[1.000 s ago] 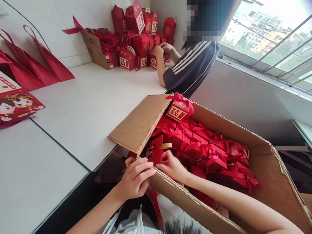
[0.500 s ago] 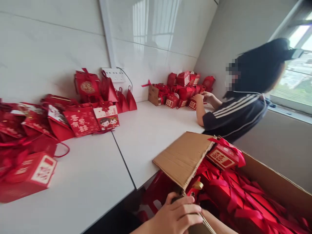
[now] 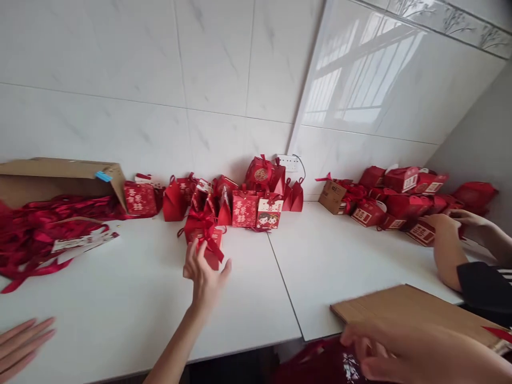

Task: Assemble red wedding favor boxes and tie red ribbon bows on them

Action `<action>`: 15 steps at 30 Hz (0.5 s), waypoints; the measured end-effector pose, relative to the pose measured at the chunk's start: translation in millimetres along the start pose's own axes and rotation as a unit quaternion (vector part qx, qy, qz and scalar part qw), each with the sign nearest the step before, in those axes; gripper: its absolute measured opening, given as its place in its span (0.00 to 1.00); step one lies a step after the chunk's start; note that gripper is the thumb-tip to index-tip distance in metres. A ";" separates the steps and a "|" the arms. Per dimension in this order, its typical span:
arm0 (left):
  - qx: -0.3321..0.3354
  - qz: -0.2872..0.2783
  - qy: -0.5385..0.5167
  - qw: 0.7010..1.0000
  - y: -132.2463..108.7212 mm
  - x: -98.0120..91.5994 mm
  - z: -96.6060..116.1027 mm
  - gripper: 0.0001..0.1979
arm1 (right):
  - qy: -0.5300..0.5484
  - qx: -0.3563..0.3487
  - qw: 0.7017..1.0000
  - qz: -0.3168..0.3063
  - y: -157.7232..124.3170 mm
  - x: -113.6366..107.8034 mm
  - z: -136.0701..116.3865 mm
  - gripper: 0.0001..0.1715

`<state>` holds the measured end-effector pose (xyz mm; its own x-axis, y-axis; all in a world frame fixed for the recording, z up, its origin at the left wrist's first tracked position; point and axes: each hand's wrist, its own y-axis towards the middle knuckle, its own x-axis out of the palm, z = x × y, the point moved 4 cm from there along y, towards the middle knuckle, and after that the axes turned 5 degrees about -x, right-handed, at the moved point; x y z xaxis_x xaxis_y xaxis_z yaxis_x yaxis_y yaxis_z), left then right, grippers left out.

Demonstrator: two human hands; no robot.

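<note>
While left hand (image 3: pixel 205 280) overlaps red box (image 3: pixel 218 236), bow (image 3: pixel 205 226) uppermost, long axis unclear

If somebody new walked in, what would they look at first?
Probably the red boxes lined up by the wall, so bright against the white table. Next might be the bow-topped box in front of them, with the left hand reaching right at it, fingers spread. Over at the far left, a big tangle of red ribbon lies by a carton.
</note>
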<state>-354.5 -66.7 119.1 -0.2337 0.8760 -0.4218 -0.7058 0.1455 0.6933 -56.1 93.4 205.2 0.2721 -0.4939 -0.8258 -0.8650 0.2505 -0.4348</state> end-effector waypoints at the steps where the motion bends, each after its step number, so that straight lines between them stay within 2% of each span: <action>1: -0.057 -0.015 0.027 0.998 8.7 2.5 -11.6 0.40 | -0.002 -0.007 0.998 -0.065 20.6 -5.6 -17.8 0.15; 3: -0.148 -0.068 0.053 0.985 19.3 8.8 -28.5 0.46 | -0.021 -0.052 0.988 -0.146 60.3 -15.2 -55.5 0.19; 5: -0.199 -0.116 0.043 0.972 23.3 13.1 -39.4 0.46 | -0.052 -0.077 0.981 -0.171 95.6 -22.7 -85.1 0.24; 7: -0.217 -0.148 0.015 0.965 23.7 13.2 -47.7 0.45 | -0.082 -0.091 0.979 -0.164 124.4 -29.8 -104.5 0.26; 10: -0.178 -0.201 -0.070 0.961 19.6 7.4 -54.8 0.43 | -0.090 -0.099 0.986 -0.098 155.4 -45.1 -118.5 0.25; 13: -0.116 -0.252 -0.148 0.949 8.9 -3.8 -52.6 0.37 | -0.022 -0.127 0.991 0.039 175.7 -57.8 -122.8 0.21; 15: -0.099 -0.257 -0.161 0.948 0.2 -13.4 -47.2 0.34 | 0.064 -0.158 0.976 0.133 184.1 -54.2 -122.0 0.16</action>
<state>-383.1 -100.1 97.4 0.3691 0.8123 -0.4516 -0.7905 0.5299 0.3071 -281.5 64.7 213.7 -0.0179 -0.5512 -0.8342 -0.9903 0.1248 -0.0612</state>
